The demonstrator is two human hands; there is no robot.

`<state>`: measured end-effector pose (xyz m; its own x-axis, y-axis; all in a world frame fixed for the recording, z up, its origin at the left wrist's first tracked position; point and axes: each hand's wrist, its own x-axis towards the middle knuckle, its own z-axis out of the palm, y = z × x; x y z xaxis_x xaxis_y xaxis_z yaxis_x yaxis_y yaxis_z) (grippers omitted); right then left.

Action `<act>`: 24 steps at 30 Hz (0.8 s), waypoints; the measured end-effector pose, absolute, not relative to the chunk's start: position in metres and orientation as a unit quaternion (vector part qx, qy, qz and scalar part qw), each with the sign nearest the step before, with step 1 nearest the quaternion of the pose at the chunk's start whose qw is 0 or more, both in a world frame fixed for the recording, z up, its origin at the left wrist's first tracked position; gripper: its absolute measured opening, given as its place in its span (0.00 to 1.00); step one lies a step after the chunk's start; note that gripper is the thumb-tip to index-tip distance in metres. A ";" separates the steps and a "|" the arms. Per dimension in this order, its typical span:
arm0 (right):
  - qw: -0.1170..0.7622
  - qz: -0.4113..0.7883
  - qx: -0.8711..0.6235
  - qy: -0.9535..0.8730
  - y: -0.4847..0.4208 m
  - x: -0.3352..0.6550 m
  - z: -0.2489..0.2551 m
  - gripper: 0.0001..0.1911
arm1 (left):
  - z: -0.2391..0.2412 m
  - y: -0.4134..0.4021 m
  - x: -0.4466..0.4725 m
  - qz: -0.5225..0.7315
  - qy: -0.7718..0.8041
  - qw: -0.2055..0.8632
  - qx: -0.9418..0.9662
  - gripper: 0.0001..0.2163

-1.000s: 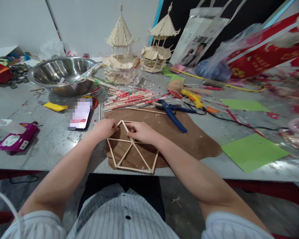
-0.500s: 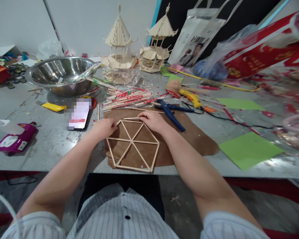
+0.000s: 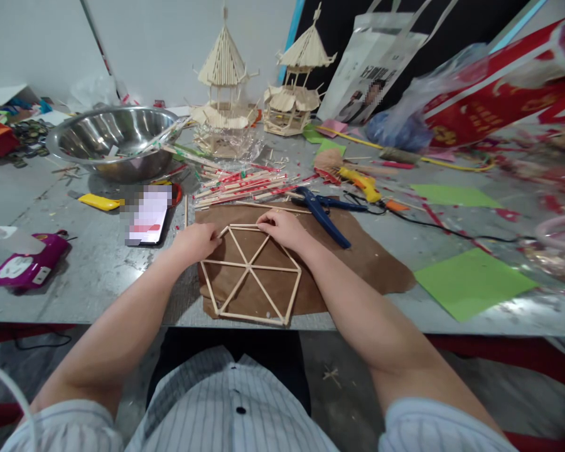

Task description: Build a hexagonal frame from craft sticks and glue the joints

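A hexagonal frame of pale wooden sticks (image 3: 248,266), with spokes meeting at its centre, lies on a brown sheet (image 3: 358,270) near the table's front edge. My left hand (image 3: 198,242) is closed at the frame's upper left side, its fingertips pinching the stick there. With my right hand (image 3: 281,227) I pinch the right end of a short wooden stick (image 3: 240,225), which lies along the frame's far edge. My right fingertips partly cover the upper right corner. Blue cutters (image 3: 327,223) rest on the sheet just right of my right hand.
Several loose sticks (image 3: 245,185) are piled beyond the sheet. A steel bowl (image 3: 117,141), a phone (image 3: 148,213) and a yellow craft knife (image 3: 98,201) are to the left. Two stick pagodas (image 3: 223,69) stand behind. Right are a yellow glue gun (image 3: 362,184) and green paper (image 3: 475,284).
My right hand has moved slightly left, sliding the short stick left so that its left end is now near the frame's upper left corner. My left hand stays in place.
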<state>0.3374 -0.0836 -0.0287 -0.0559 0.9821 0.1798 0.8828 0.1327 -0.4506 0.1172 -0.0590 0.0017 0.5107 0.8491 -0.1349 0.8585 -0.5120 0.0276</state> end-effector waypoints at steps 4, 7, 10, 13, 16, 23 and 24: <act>0.233 0.117 -0.631 -0.730 -0.084 0.336 -0.030 0.09 | 0.000 -0.058 0.118 -0.049 0.494 0.043 0.867 0.15; 0.231 0.117 -0.620 -0.741 -0.083 0.336 -0.031 0.09 | -0.001 -0.059 0.118 -0.050 0.494 0.042 0.867 0.15; 0.231 0.117 -0.614 -0.745 -0.083 0.337 -0.032 0.09 | 0.000 -0.059 0.118 -0.049 0.495 0.041 0.866 0.16; 0.229 0.122 -0.610 -0.749 -0.083 0.338 -0.031 0.09 | 0.000 -0.059 0.118 -0.049 0.495 0.040 0.867 0.16; 0.225 0.126 -0.608 -0.751 -0.084 0.339 -0.029 0.09 | 0.000 -0.059 0.118 -0.049 0.493 0.037 0.868 0.16; 0.221 0.130 -0.614 -0.747 -0.085 0.340 -0.028 0.09 | 0.001 -0.060 0.119 -0.053 0.499 0.038 0.864 0.16; 0.221 0.130 -0.615 -0.746 -0.084 0.340 -0.028 0.09 | 0.001 -0.061 0.119 -0.052 0.500 0.038 0.864 0.16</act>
<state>0.3403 -0.0845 -0.0277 -0.1452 0.9747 0.1701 0.8601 0.2093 -0.4652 0.1193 -0.0606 0.0012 0.4952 0.8592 -0.1287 0.8672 -0.4978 0.0135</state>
